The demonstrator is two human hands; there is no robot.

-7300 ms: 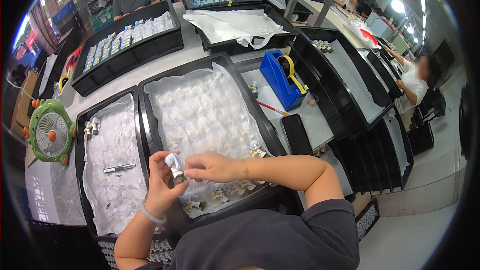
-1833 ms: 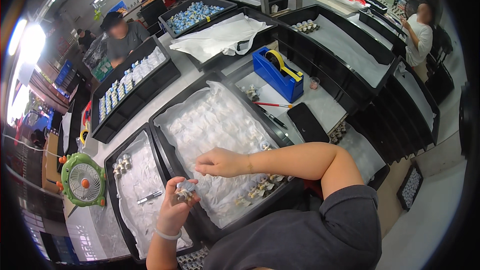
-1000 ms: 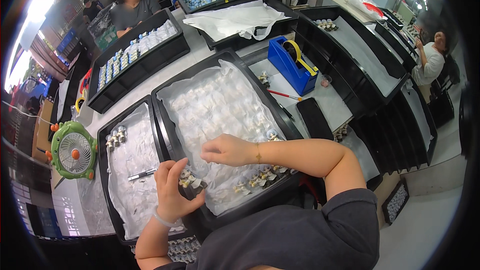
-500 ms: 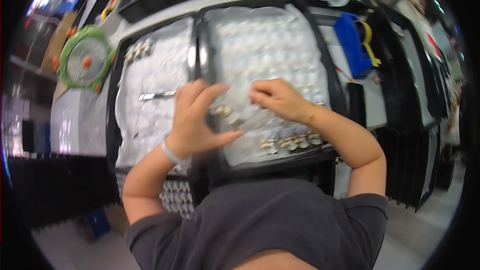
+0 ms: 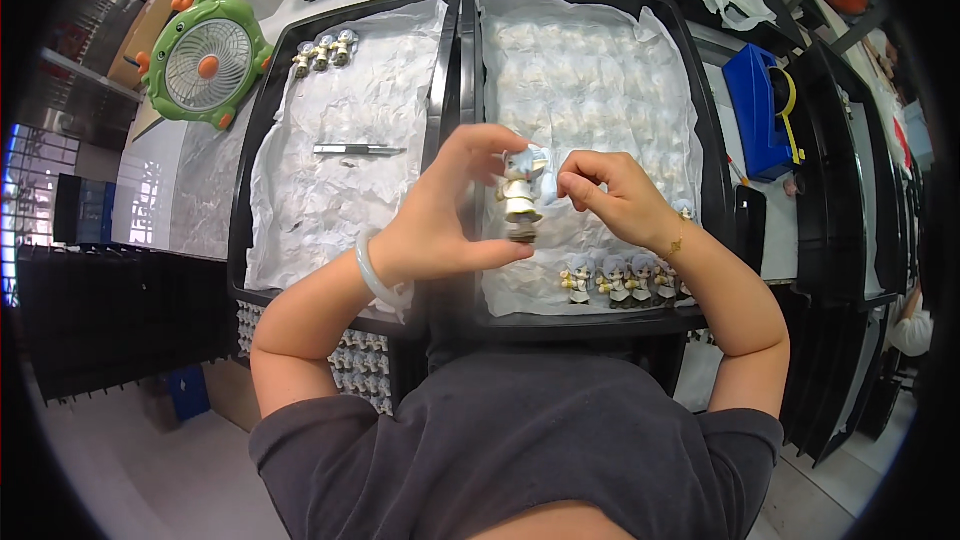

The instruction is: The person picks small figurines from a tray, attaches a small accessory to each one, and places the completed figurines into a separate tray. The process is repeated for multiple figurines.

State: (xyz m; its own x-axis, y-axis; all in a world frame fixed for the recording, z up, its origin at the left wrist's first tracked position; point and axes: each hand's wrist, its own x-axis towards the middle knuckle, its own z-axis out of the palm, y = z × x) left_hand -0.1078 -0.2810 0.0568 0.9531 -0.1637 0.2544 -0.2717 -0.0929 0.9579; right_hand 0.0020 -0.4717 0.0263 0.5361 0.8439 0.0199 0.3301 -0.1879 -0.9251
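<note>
A small figurine [image 5: 520,197] with pale blue hair and a white outfit stands upright between the thumb and fingers of my left hand [image 5: 435,205]. The thumb is at its base and the fingertips are by its head. My right hand [image 5: 622,198] is closed in a pinch beside the figurine's hair. Whatever its fingertips hold is too small to make out. Below the hands, a row of similar figurines [image 5: 618,280] lies along the near edge of the right tray [image 5: 600,324], which is lined with crinkled white sheeting.
The left tray [image 5: 452,60] holds several figurines [image 5: 325,52] at its far left corner and a slim cutter knife [image 5: 357,150]. A green fan [image 5: 208,62] stands at the left. On the right are a blue tape dispenser [image 5: 757,112] and stacked black trays [image 5: 835,175].
My right hand has come in beside the figurine's hair. The figurine now stands upright in my left hand, where before it looked tilted and blurred. The whole view has shifted slightly.
</note>
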